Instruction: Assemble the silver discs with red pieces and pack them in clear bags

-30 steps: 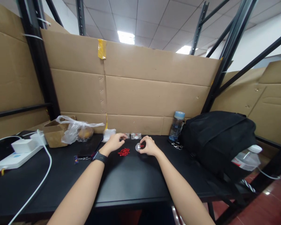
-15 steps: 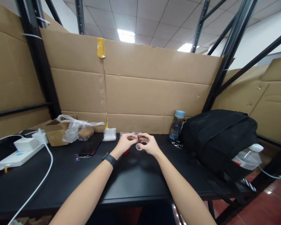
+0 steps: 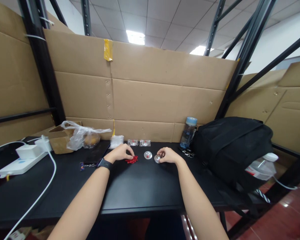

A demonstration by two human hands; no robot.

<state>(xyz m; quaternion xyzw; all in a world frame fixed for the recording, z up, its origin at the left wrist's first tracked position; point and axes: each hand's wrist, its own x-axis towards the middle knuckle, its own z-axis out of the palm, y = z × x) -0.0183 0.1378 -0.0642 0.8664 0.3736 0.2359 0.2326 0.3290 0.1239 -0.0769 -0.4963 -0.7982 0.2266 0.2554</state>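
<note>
My left hand (image 3: 123, 153) has its fingertips closed at a small pile of red pieces (image 3: 132, 160) on the black table (image 3: 140, 186). Whether a piece is pinched is too small to tell. My right hand (image 3: 168, 155) has its fingers curled onto shiny round discs (image 3: 157, 159), touching them. Between the hands lies one clear round disc with a red centre (image 3: 148, 155). Behind it are two small clear packets (image 3: 132, 142) (image 3: 145, 143), each with a red spot inside.
A stack of clear bags (image 3: 117, 141), a dark phone (image 3: 96, 155), a plastic bag (image 3: 85, 136) and a power strip (image 3: 22, 165) are at left. A water bottle (image 3: 188, 132) and a black backpack (image 3: 232, 146) stand at right. Cardboard (image 3: 145, 100) walls the back.
My hands have moved apart from the middle, the left to the red pieces and the right to the discs. The disc formerly held between them now lies on the table.
</note>
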